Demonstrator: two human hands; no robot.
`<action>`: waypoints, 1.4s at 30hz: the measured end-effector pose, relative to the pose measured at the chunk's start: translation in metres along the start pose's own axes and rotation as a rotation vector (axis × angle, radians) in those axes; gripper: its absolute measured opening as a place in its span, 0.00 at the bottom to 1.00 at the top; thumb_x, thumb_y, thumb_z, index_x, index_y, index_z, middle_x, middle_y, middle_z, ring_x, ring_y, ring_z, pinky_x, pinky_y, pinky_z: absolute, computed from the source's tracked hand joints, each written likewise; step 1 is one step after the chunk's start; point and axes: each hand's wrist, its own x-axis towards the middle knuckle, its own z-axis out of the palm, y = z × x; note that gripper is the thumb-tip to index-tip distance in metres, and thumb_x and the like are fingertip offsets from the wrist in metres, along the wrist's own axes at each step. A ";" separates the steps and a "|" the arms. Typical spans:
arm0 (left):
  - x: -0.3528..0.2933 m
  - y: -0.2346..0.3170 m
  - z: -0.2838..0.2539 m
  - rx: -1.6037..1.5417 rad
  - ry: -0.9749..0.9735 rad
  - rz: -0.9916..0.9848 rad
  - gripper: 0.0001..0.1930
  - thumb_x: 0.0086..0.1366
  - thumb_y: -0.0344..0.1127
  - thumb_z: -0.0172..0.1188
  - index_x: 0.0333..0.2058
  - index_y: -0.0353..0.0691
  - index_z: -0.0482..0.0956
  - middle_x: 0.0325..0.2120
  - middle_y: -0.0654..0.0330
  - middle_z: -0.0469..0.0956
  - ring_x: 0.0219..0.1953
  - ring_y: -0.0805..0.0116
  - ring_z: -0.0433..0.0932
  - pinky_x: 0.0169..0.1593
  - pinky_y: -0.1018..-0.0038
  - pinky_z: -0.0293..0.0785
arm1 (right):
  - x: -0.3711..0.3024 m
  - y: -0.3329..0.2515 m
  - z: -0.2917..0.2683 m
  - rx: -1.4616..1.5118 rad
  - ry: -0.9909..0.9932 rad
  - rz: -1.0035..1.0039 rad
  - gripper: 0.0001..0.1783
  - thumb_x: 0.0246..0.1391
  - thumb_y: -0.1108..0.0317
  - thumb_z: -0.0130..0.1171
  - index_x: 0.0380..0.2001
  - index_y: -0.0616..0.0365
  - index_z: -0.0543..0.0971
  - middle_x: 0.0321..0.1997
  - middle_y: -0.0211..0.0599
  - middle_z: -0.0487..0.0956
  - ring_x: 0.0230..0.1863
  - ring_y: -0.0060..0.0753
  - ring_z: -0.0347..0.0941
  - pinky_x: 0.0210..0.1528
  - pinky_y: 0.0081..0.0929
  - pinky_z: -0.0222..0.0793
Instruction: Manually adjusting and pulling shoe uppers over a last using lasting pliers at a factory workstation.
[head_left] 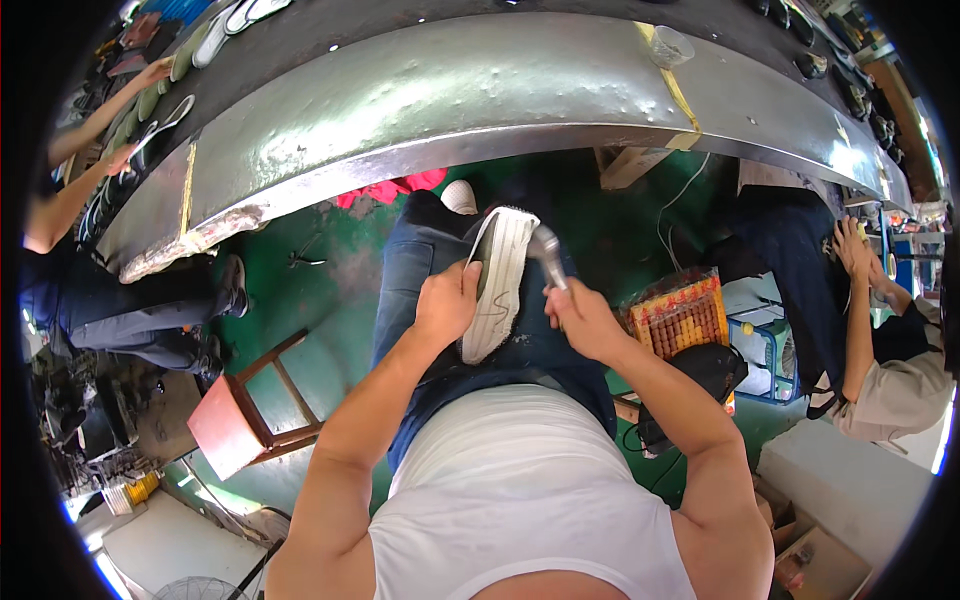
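A shoe (503, 285) with a white sole rests across my lap, its sole turned up and its toe pointing away from me. My left hand (447, 303) is closed on the shoe's left edge, the thumb lying along the side. My right hand (586, 320) grips the handle of a metal hammer (548, 252). The hammer head is beside the shoe's right edge, close to the toe; whether they touch I cannot tell. Under the shoe, dark blue trousers (405, 255) cover my legs.
Ahead runs a long metal-sided bench (400, 95) with a dark top. A wooden stool (235, 425) stands at left, a beaded seat mat (680, 315) at right. Co-workers' arms (100, 125) reach toward shoes at far left; another person's hands (855, 250) are at right. Red cloth (390, 188) lies under the bench.
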 end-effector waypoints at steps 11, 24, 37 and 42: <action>-0.016 -0.050 0.001 -0.973 -0.539 0.066 0.49 0.53 0.22 0.58 0.72 0.37 0.42 0.65 0.51 0.63 0.62 0.64 0.66 0.63 0.75 0.62 | -0.005 -0.047 -0.018 -0.891 -0.539 -0.028 0.28 0.57 0.68 0.56 0.59 0.70 0.68 0.48 0.59 0.77 0.50 0.58 0.74 0.55 0.45 0.70; -0.042 -0.051 0.025 -1.269 -0.474 0.005 0.41 0.66 0.39 0.45 0.72 0.35 0.35 0.72 0.53 0.47 0.73 0.64 0.46 0.72 0.70 0.43 | 0.005 -0.106 0.015 -1.458 -0.553 -0.232 0.25 0.45 0.77 0.55 0.48 0.78 0.73 0.43 0.61 0.78 0.42 0.53 0.77 0.39 0.41 0.76; -0.017 -0.064 0.063 -1.176 0.004 -0.206 0.38 0.75 0.62 0.28 0.70 0.37 0.52 0.69 0.51 0.56 0.70 0.61 0.55 0.70 0.70 0.49 | 0.032 -0.015 0.018 -1.128 -0.580 -0.618 0.07 0.52 0.72 0.55 0.34 0.63 0.75 0.28 0.44 0.78 0.31 0.48 0.78 0.34 0.41 0.75; -0.016 -0.081 0.078 -0.581 0.280 0.020 0.31 0.77 0.52 0.34 0.62 0.30 0.67 0.55 0.39 0.74 0.61 0.51 0.72 0.63 0.70 0.64 | 0.009 -0.041 0.015 -1.067 -0.567 -0.438 0.11 0.51 0.70 0.56 0.38 0.64 0.75 0.32 0.45 0.78 0.36 0.49 0.78 0.37 0.43 0.74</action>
